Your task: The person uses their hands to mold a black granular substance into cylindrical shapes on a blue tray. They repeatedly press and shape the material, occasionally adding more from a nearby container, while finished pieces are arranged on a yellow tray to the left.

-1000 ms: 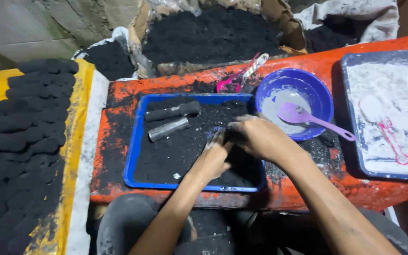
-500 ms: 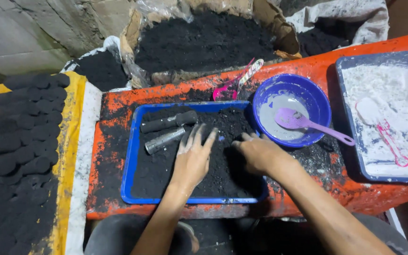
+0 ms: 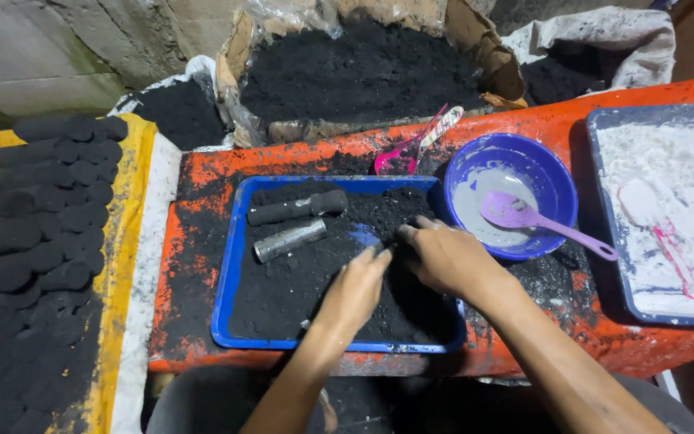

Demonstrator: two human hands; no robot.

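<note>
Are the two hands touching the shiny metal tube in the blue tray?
Apart. The head view shows the metal tube lying alone in the blue tray, with black powder between it and the left hand; the right hand is farther off.

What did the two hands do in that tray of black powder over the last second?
The left hand and right hand were together, spread apart flat on the black powder, and have now come back together, fingertips meeting in it. Nothing was picked up. The metal tube, black stick, blue tray and purple spoon in the bowl stayed put.
</note>
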